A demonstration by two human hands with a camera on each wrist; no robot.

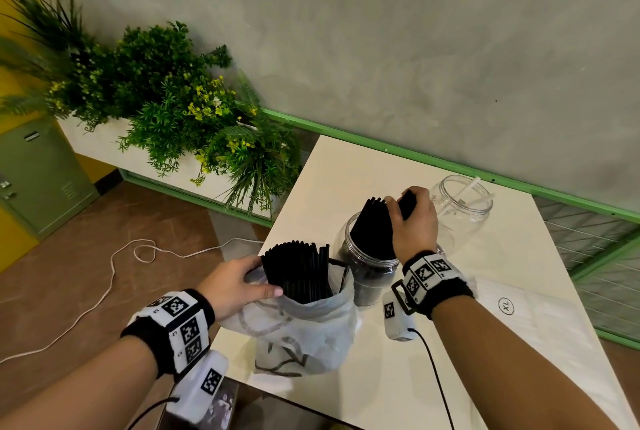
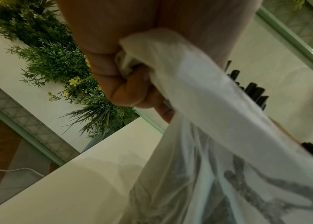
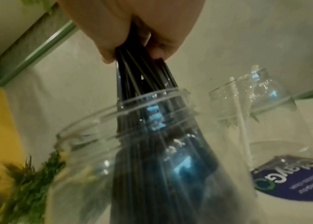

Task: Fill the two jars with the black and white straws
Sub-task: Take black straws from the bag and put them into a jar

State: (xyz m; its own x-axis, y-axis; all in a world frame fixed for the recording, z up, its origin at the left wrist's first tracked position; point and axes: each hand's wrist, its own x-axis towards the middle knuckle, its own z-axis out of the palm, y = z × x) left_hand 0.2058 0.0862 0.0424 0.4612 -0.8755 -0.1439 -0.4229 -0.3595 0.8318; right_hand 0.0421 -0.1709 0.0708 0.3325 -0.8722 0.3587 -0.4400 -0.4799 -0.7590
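Note:
A clear plastic jar point(image 1: 372, 277) point(image 3: 98, 151) stands mid-table with a bundle of black straws point(image 1: 375, 232) point(image 3: 148, 121) standing in it. My right hand point(image 1: 414, 222) point(image 3: 132, 30) grips the top of that bundle above the jar mouth. Behind it, a second clear jar point(image 1: 464, 204) point(image 3: 278, 115) holds a white straw point(image 1: 469, 190) point(image 3: 240, 119). My left hand point(image 1: 235, 282) point(image 2: 113, 63) grips the rim of a thin white plastic bag point(image 1: 304, 329) point(image 2: 219, 136) at the table's near left. More black straws point(image 1: 299, 270) point(image 2: 255, 92) stick up out of the bag.
The white table point(image 1: 485, 291) stands against a grey wall with a green rail. A flat packet marked XL point(image 1: 509, 306) lies at the right. Artificial plants in a white planter point(image 1: 180, 111) stand to the left. A white cable point(image 1: 114, 274) trails on the floor.

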